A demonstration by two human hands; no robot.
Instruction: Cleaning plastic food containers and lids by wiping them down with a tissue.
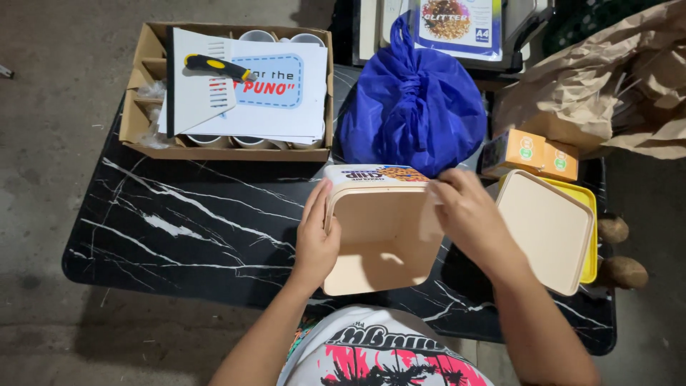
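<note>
On the dark marble worktop (179,229), a cardboard box (143,86) holds white cups under printed sheets and a utility knife (218,66). The left hand (316,239) grips the empty beige tub (379,239) at its side; the right hand (471,214) pinches its rim. A matching lid (547,229) lies just right.

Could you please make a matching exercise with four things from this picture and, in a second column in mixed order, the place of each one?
Things:
1. beige tub
2. utility knife
3. beige lid
4. blue bag

Places:
A. on the papers in the cardboard box
B. between the left hand and the right hand
C. behind the tub, on the far side of the black marble table
D. to the right of the tub, over a yellow lid

Pairs: 1-B, 2-A, 3-D, 4-C
</note>
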